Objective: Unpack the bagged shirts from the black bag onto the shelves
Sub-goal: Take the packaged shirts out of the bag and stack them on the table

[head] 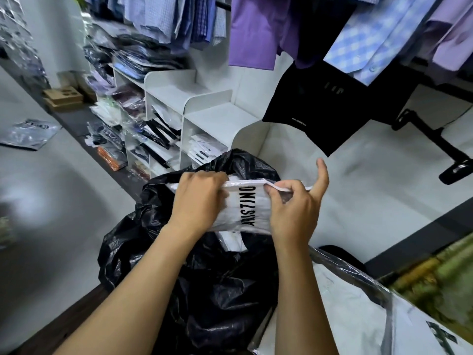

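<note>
The large bag sits directly before you at 6 o'clock, its mouth toward 12. Over that mouth, a bagged shirt is held between your left hand, at its 9 o'clock side, and your right hand, at its 3 o'clock side. Behind the bag, at 11 o'clock, stand the shelves, with packets stacked in their compartments. Above, hanging shirts fill 12 to 2 o'clock. A flat parcel lies beside the bag at 4 o'clock; a loose packet lies on the floor at 9 o'clock.
</note>
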